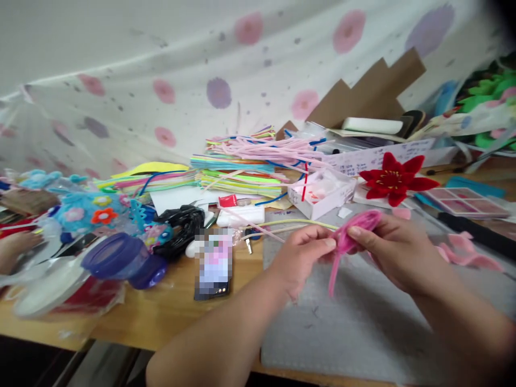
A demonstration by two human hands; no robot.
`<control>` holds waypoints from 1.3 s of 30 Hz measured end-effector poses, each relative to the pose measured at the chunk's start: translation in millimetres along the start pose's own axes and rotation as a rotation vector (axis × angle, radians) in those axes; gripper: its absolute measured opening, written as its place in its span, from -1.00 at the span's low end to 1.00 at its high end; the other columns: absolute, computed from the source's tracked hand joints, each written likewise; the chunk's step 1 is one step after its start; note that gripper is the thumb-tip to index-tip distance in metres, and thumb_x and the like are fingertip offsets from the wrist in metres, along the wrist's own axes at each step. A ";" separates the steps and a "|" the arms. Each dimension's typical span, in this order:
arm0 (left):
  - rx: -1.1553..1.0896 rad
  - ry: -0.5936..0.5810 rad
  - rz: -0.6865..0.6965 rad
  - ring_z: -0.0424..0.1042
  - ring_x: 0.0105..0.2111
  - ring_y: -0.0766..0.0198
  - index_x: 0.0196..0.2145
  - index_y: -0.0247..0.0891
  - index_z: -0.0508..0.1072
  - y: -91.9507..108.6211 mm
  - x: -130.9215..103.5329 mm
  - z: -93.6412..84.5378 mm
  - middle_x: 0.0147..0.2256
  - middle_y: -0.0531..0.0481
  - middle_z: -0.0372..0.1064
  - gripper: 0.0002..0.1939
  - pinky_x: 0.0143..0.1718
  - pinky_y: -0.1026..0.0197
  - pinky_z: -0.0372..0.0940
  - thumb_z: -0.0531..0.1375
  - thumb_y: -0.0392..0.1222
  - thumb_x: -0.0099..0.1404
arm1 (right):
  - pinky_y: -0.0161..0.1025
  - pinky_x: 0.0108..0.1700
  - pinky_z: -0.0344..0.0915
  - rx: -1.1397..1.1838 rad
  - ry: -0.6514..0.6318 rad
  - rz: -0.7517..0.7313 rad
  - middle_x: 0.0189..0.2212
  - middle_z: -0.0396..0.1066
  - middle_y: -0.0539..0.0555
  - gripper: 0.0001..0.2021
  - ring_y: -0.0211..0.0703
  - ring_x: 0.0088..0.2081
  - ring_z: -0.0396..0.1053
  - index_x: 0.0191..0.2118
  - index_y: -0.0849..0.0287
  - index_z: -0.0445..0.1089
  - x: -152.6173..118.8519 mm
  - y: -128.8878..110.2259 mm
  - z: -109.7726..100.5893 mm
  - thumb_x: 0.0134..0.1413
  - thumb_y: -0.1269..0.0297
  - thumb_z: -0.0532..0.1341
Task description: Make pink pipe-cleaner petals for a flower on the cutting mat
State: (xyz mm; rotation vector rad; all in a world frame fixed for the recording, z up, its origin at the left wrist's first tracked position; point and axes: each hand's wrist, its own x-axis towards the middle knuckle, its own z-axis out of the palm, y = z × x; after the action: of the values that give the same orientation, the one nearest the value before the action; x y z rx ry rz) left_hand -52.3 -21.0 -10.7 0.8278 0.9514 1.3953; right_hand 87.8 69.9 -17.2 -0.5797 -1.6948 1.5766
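Above the grey mat (322, 333), both of my hands grip a pink pipe-cleaner piece (358, 223). It is bent into a rounded, petal-like loop, with a short tail hanging down below my fingers. My left hand (302, 250) pinches it near its base, thumb toward the fingertips. The fingers of my right hand (397, 247) close on the loop from the right, with the thumb lying across its front. Part of the piece is hidden behind my fingers. Just beyond stands a red pipe-cleaner flower (393, 180) with several pointed petals.
Bundles of pipe cleaners (242, 183) lie at the back beside a small white box (322, 193). A phone (213, 263), a key (249, 242) and a purple container (116, 258) are left of the mat. Another person's hand (18, 250) shows at far left.
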 end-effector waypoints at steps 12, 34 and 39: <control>0.021 0.238 0.229 0.28 -0.49 0.36 -0.45 -0.33 0.47 -2.8 1.7 0.3 -0.45 0.02 0.30 -0.83 -0.37 0.24 0.21 0.27 -0.15 0.09 | -0.38 -0.48 0.23 0.028 -0.043 0.086 -0.54 0.36 -0.02 -0.80 -0.31 -0.50 0.29 -0.31 0.16 0.36 -7.5 8.4 37.5 0.01 0.14 0.25; 0.511 0.059 0.236 0.40 -0.40 0.26 -0.42 -0.30 0.48 23.6 7.0 -22.8 -0.44 -0.02 0.41 -0.91 -0.31 0.21 0.31 0.25 -0.22 0.14 | -0.40 -0.61 0.03 0.192 -0.183 0.248 -0.68 0.24 -0.08 -0.81 -0.41 -0.65 0.10 -0.53 0.25 0.33 -0.1 -5.5 11.3 -0.12 0.25 0.29; 0.453 0.085 0.255 0.41 -0.41 0.27 -0.40 -0.30 0.48 21.1 6.1 -20.8 -0.44 -0.01 0.44 -0.94 -0.32 0.22 0.32 0.24 -0.26 0.14 | -0.40 -0.58 0.04 0.144 -0.138 0.208 -0.65 0.21 -0.10 -0.85 -0.40 -0.61 0.11 -0.51 0.25 0.32 0.3 -3.7 12.7 -0.13 0.30 0.27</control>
State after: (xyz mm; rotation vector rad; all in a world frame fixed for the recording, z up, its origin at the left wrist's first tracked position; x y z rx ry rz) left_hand -80.2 -15.7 -0.5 1.2708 1.2887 1.4603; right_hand 78.5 61.5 -13.2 -0.6011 -1.6457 1.9082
